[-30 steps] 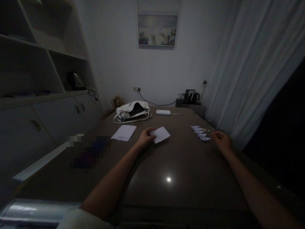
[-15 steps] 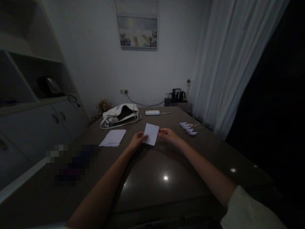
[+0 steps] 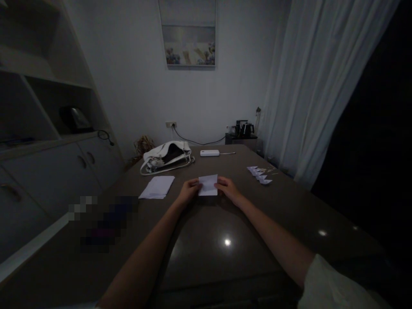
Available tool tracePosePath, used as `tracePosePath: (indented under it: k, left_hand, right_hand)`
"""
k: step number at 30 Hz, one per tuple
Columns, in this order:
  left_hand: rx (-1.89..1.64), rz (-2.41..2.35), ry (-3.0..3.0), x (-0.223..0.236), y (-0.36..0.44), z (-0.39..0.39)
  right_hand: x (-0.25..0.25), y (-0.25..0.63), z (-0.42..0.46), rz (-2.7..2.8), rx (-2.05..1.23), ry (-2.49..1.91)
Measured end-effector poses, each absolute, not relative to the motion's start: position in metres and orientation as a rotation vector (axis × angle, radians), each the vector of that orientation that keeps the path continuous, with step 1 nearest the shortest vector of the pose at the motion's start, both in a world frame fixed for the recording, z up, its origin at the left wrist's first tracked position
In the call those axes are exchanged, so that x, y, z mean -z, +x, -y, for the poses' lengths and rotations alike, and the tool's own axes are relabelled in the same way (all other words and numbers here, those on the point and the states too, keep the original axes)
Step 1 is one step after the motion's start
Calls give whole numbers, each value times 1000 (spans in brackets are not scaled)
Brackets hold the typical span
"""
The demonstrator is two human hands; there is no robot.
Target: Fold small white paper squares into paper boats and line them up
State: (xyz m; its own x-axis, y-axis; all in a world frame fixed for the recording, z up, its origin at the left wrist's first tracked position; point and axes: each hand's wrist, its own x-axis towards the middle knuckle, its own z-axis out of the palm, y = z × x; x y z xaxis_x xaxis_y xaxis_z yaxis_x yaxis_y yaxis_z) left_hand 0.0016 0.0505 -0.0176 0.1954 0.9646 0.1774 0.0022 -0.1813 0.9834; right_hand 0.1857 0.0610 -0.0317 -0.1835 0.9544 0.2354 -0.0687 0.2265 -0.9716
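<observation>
A small white sheet of paper (image 3: 208,185) is held up between my two hands, just above the dark table (image 3: 199,257). My left hand (image 3: 188,191) pinches its left edge, with the thumb on the near face. On the opposite edge, my right hand (image 3: 228,190) grips the sheet in the same way. To the left of my left hand lies a stack of white paper (image 3: 157,187). Over on the right, several folded white paper pieces (image 3: 259,175) stand in a slanting row.
A white handbag (image 3: 167,155) lies at the far left of the table. Beyond the sheet is a white power bank (image 3: 210,152) with a short cable. Small pale bits (image 3: 271,170) lie beside the folded pieces. A blurred patch (image 3: 107,221) covers something at the left.
The sheet has turned from upright and slanted to wider than tall. My right hand has shifted from its upper right corner to its right edge. The whole view has moved slightly.
</observation>
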Motion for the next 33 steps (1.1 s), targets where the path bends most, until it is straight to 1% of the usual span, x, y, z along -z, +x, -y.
tracePosePath:
  k: [12,17,25,33]
  left_hand:
    - [-1147,-1104,1452,13,3,-50]
    - [-1174,-1095,1609,17,4,-53]
    - [-1092,-1135,1705,19,3,-54]
    - [-1067,-1105,1736,21,2,-56]
  right_hand:
    - [34,185,-61,1505,-1114,-935]
    - [40,185,-65,1595,-1051,-913]
    - [34,185,-60,1588,-1064,-953]
    - [36,184,-60,1652,-1047,-881]
